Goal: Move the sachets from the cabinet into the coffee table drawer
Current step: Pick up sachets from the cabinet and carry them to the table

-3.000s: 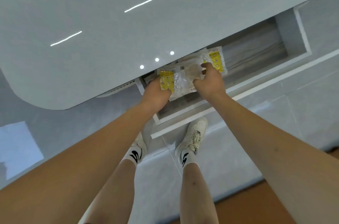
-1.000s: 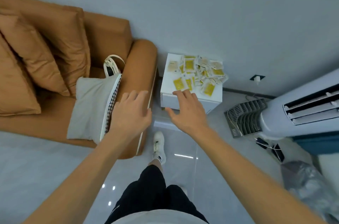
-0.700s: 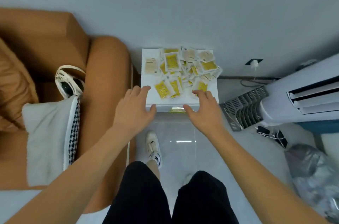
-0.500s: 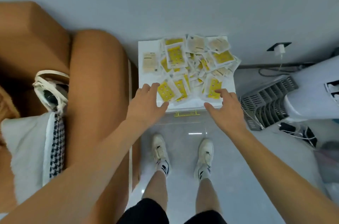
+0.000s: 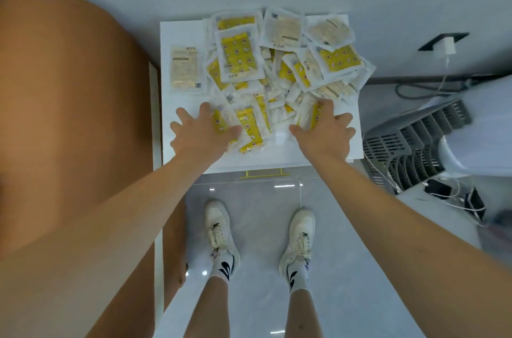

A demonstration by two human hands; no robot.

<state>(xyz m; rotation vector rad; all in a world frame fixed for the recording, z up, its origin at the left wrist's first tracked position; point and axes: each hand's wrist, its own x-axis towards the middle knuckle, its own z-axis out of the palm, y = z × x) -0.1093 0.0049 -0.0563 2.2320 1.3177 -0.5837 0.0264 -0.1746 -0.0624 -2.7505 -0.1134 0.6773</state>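
A heap of yellow and clear sachets (image 5: 238, 56) covers the top of a small white cabinet (image 5: 277, 156) against the wall. My left hand (image 5: 201, 134) lies with spread fingers on the near left edge of the heap, its thumb on a yellow sachet (image 5: 250, 127). My right hand (image 5: 324, 130) lies the same way on the near right edge, fingertips over a pale sachet. Neither hand has lifted anything. The coffee table drawer is out of view.
An orange sofa arm (image 5: 69, 88) stands tight against the cabinet's left side. At the right is a grey grilled appliance (image 5: 415, 143) with cables and a phone (image 5: 443, 191) on the floor. A gold drawer handle (image 5: 263, 173) is on the cabinet front. My feet stand on grey tiles.
I turned away from the coffee table drawer and walked up to the cabinet. Both hands moved forward from the cabinet's front edge onto the near side of the sachet heap.
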